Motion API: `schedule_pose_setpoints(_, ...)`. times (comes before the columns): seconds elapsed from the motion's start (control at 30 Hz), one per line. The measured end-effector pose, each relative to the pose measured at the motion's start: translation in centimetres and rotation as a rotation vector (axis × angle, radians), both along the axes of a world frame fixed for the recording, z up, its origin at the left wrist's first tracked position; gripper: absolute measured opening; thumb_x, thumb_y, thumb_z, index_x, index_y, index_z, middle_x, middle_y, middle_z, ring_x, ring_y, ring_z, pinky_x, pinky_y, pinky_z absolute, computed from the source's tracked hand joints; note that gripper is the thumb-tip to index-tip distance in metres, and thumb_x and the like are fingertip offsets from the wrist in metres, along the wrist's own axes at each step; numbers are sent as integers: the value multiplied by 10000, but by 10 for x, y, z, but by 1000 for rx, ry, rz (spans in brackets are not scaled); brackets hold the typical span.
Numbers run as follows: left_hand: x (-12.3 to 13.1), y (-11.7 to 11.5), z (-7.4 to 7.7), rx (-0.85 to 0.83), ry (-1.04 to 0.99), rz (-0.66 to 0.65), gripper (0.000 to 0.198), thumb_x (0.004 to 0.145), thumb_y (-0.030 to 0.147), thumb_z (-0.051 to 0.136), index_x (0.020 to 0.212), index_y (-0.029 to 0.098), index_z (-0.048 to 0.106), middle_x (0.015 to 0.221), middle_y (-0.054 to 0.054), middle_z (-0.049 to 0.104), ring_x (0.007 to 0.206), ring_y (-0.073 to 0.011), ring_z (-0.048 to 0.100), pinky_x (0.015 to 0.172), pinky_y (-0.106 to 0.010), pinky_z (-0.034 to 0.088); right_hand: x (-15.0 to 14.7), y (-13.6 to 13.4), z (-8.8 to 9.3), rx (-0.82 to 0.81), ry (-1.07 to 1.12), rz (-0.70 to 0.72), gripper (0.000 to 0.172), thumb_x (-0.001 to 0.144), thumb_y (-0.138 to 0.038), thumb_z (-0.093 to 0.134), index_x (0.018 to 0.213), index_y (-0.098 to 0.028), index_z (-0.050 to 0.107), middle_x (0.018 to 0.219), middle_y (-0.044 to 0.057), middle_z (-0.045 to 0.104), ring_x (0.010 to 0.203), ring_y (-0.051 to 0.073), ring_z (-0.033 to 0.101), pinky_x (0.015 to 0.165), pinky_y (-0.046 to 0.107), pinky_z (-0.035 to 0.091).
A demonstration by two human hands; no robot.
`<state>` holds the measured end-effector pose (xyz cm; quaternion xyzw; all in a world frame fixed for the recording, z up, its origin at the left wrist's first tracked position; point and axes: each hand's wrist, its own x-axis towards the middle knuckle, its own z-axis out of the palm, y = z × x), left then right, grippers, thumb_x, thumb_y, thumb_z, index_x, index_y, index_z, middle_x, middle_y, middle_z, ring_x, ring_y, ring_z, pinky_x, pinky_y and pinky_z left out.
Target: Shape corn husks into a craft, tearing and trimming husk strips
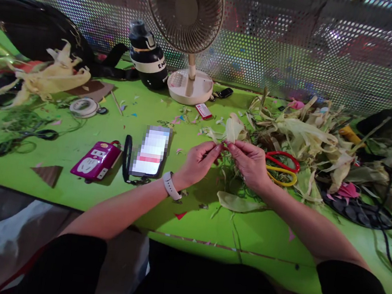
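A pale corn husk (235, 127) stands up from between my fingertips, its base pinched over the middle of the green table. My left hand (199, 164) grips that base from the left, thumb against fingers. From the other side my right hand (250, 164) pinches it too, close to touching the left. Fingers hide the exact spot where it is held. Just right of my right hand lie a red loop handle (289, 159) and a yellow loop handle (282, 176), perhaps of scissors. A loose husk (239, 202) rests on the table below my hands.
A heap of dried husks (307, 133) fills the right side. Leftward are a lit phone (151, 153), a purple box with sockets (97, 161), dark scissors (25, 137) and tape (84, 107). A fan (189, 87) and bottle (149, 65) stand behind.
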<state>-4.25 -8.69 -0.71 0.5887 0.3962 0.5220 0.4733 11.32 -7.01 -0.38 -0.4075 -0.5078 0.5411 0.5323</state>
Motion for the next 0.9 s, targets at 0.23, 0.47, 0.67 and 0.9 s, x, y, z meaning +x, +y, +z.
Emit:
schedule_pose_setpoints(0.23,3,5,5,-114,-248,137,391,788,563,680,905,193,726,521,76,330,461,-66,240,443,-241,190,-5,-9,5,48,35,-31,301,671,-509,809,846,-265,796,649,5,674,745,188,651,540,287,522)
schedule_pose_setpoints(0.47,-2,3,0,-206,-202,-70,417,859,549,587,701,166,633,561,26,496,509,-83,447,484,-233,325,-6,-7,6,22,78,-15,266,672,-495,815,813,-272,787,590,-6,629,712,177,635,527,281,509)
schedule_pose_setpoints(0.67,-2,-1,4,-239,-142,-254,321,861,461,600,747,165,554,635,26,511,533,-78,412,502,-231,309,-4,-6,4,-9,13,-39,371,662,-553,792,844,-234,740,555,-22,560,605,151,574,473,266,445)
schedule_pose_setpoints(0.9,-7,2,11,-101,24,-270,348,925,449,511,712,180,461,672,17,448,607,-97,388,569,-251,319,7,6,0,7,-218,-21,311,760,-493,702,857,-208,623,776,11,634,649,132,564,591,280,482)
